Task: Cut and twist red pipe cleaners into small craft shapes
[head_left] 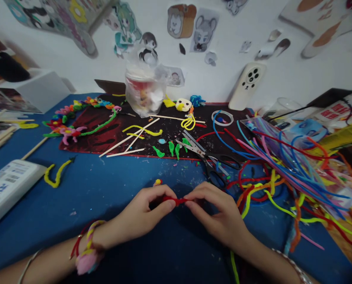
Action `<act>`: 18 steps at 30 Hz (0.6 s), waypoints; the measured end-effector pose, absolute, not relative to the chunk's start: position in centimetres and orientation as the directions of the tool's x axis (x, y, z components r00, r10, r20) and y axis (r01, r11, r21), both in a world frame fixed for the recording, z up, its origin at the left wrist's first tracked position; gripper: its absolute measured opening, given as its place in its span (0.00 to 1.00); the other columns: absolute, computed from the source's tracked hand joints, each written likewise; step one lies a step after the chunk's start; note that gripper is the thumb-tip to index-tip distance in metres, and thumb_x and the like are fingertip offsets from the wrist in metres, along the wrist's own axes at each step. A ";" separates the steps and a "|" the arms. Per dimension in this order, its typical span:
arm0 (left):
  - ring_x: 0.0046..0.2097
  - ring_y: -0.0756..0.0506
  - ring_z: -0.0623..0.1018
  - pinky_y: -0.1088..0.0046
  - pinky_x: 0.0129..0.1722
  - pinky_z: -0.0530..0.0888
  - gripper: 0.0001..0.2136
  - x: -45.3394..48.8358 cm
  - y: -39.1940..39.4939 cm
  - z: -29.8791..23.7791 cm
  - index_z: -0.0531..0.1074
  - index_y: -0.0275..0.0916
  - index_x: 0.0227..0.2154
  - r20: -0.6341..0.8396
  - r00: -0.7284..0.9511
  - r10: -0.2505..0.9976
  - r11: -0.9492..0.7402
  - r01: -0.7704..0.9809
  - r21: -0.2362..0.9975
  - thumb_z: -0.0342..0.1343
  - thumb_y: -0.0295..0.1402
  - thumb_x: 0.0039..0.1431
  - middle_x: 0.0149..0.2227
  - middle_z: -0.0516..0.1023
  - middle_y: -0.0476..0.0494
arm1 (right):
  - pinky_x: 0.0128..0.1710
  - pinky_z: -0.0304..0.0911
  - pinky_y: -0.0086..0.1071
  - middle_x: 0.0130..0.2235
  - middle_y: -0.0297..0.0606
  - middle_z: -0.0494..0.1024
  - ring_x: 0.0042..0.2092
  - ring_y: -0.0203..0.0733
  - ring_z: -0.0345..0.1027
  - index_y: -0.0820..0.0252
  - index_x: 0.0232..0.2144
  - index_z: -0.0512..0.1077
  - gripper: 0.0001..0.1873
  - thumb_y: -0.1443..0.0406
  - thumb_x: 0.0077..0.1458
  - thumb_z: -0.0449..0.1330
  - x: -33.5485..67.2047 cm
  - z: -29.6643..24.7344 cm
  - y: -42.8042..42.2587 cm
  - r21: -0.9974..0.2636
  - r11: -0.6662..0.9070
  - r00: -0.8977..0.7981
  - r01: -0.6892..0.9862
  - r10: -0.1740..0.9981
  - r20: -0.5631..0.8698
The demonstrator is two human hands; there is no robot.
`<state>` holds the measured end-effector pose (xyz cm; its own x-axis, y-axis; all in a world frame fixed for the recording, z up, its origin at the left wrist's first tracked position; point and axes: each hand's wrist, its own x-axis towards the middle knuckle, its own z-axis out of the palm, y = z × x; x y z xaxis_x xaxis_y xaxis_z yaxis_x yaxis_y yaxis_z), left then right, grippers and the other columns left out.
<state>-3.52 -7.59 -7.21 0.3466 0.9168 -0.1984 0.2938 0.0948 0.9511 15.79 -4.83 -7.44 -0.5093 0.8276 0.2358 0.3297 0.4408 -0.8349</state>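
A short red pipe cleaner (pixel 180 201) stretches between my two hands, low over the blue table. My left hand (pixel 148 209) pinches one end between thumb and forefinger. The other end sits in the fingertips of my right hand (pixel 216 213), also closed. Part of the red piece is hidden behind the left fingers. Just beyond the left hand is a small yellow and red bit (pixel 158 182). Black-handled scissors (pixel 207 154) lie past my right hand, with several small green leaf-like pieces (pixel 173 149) beside the blades.
Colourful pipe cleaners (pixel 282 157) pile up on the right. Wooden sticks (pixel 131 136) lie on the dark mat (pixel 87 138). A flowery pipe-cleaner chain (pixel 102 128) is at the back left, a bagged cup (pixel 143 90) and a phone (pixel 247 85) by the wall, a white box (pixel 13 189) at left.
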 end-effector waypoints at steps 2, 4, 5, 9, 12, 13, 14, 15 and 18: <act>0.23 0.55 0.63 0.79 0.24 0.61 0.07 -3.5 -7.6 -7.2 0.68 0.37 0.32 -0.211 0.347 0.914 0.110 0.288 0.951 0.47 0.34 0.59 0.23 0.63 0.55 | 0.29 0.62 0.28 0.30 0.36 0.71 0.31 0.35 0.65 0.61 0.32 0.72 0.05 0.71 0.51 0.58 15.8 -7.5 -4.9 -0.817 0.463 -0.502 0.344 0.826 0.257; 0.23 0.55 0.63 0.79 0.24 0.61 0.07 -3.5 -7.6 -7.2 0.68 0.37 0.31 -0.222 0.349 0.911 0.124 0.280 0.952 0.47 0.34 0.58 0.23 0.63 0.55 | 0.30 0.61 0.28 0.30 0.36 0.71 0.31 0.35 0.65 0.60 0.32 0.71 0.05 0.72 0.50 0.58 15.8 -7.6 -4.9 -0.794 0.494 -0.490 0.355 0.821 0.292; 0.23 0.55 0.63 0.79 0.23 0.61 0.08 -3.5 -7.7 -7.2 0.68 0.37 0.31 -0.229 0.349 0.909 0.134 0.275 0.952 0.47 0.35 0.58 0.23 0.62 0.55 | 0.30 0.62 0.28 0.30 0.36 0.71 0.31 0.35 0.65 0.60 0.31 0.71 0.05 0.72 0.50 0.58 15.8 -7.7 -4.9 -0.782 0.511 -0.488 0.357 0.816 0.310; 0.22 0.55 0.62 0.79 0.22 0.60 0.10 -3.5 -7.6 -7.1 0.67 0.36 0.29 -0.295 0.347 0.890 0.229 0.217 0.949 0.46 0.36 0.58 0.21 0.62 0.54 | 0.33 0.63 0.30 0.31 0.37 0.72 0.33 0.36 0.66 0.60 0.32 0.71 0.05 0.72 0.51 0.57 15.9 -7.7 -5.1 -0.759 0.555 -0.516 0.341 0.785 0.342; 0.20 0.54 0.62 0.78 0.21 0.58 0.09 -3.6 -7.3 -7.1 0.66 0.35 0.27 -0.335 0.361 0.870 0.284 0.188 0.940 0.47 0.35 0.56 0.18 0.61 0.55 | 0.34 0.63 0.31 0.32 0.38 0.73 0.34 0.37 0.66 0.59 0.32 0.71 0.05 0.71 0.52 0.56 16.0 -7.4 -5.2 -0.773 0.556 -0.540 0.305 0.770 0.340; 0.20 0.54 0.62 0.78 0.21 0.58 0.09 -3.7 -7.2 -7.2 0.66 0.35 0.26 -0.338 0.367 0.867 0.289 0.181 0.940 0.47 0.35 0.56 0.17 0.61 0.55 | 0.34 0.63 0.31 0.31 0.38 0.73 0.34 0.37 0.66 0.60 0.32 0.71 0.05 0.71 0.52 0.57 16.0 -7.2 -5.1 -0.782 0.551 -0.548 0.291 0.766 0.336; 0.20 0.54 0.62 0.78 0.21 0.58 0.09 -3.7 -7.2 -7.2 0.66 0.35 0.26 -0.336 0.377 0.863 0.292 0.171 0.941 0.48 0.34 0.55 0.16 0.61 0.55 | 0.34 0.63 0.31 0.31 0.38 0.73 0.34 0.37 0.66 0.60 0.31 0.72 0.05 0.71 0.52 0.57 16.1 -7.0 -5.0 -0.792 0.544 -0.559 0.277 0.762 0.327; 0.19 0.54 0.62 0.78 0.20 0.57 0.08 -3.8 -7.1 -7.2 0.66 0.35 0.26 -0.333 0.388 0.859 0.293 0.161 0.943 0.48 0.34 0.55 0.16 0.61 0.55 | 0.34 0.63 0.31 0.30 0.38 0.73 0.34 0.37 0.66 0.60 0.31 0.72 0.04 0.71 0.52 0.57 16.1 -6.8 -4.9 -0.803 0.536 -0.575 0.262 0.755 0.316; 0.19 0.55 0.62 0.78 0.21 0.57 0.08 -3.9 -7.2 -7.0 0.66 0.35 0.25 -0.315 0.435 0.843 0.289 0.125 0.949 0.48 0.33 0.55 0.17 0.62 0.55 | 0.34 0.61 0.32 0.29 0.36 0.73 0.33 0.37 0.65 0.60 0.29 0.72 0.02 0.69 0.52 0.59 16.4 -6.3 -4.3 -0.835 0.509 -0.636 0.210 0.720 0.279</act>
<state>-3.92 -7.15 -7.04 0.4354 0.8434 -0.3148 0.1253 0.2895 0.9490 16.38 -4.25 -6.26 -0.6359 0.7195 0.2791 0.2098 0.5091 -0.8347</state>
